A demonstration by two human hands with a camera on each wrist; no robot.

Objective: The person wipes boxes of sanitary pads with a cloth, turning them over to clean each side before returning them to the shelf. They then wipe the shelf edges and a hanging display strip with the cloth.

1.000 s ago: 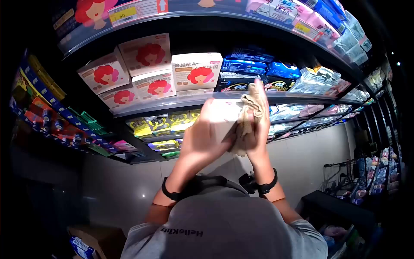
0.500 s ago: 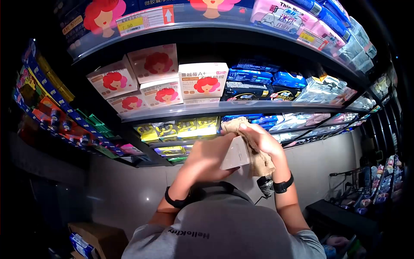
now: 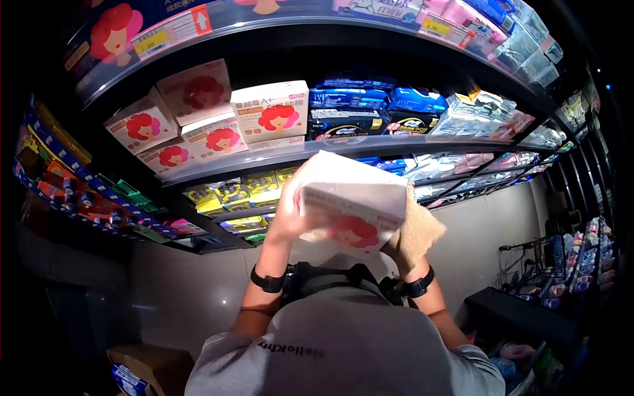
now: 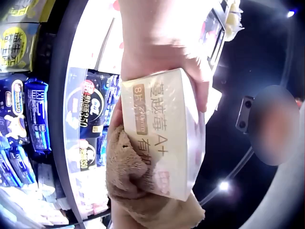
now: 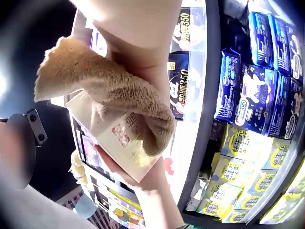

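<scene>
A white box with a red-haired figure on its front is held up before the chest in the head view, tilted. The left hand grips its left end; the left wrist view shows that hand over the end of the box, thumb on one side. At the right end, a tan cloth lies between the box and the right hand, which is mostly hidden in the head view. In the right wrist view the cloth drapes over the right hand and against the box.
Similar white boxes stand on the middle shelf, beside blue and black packs. Yellow packs sit on the shelf below. A shelf edge runs just beyond the hands. An open carton is on the floor at lower left.
The box has turned from its narrow side to show its broad printed face, and has risen toward the shelf edge. The cloth and right hand have shifted to its right end.
</scene>
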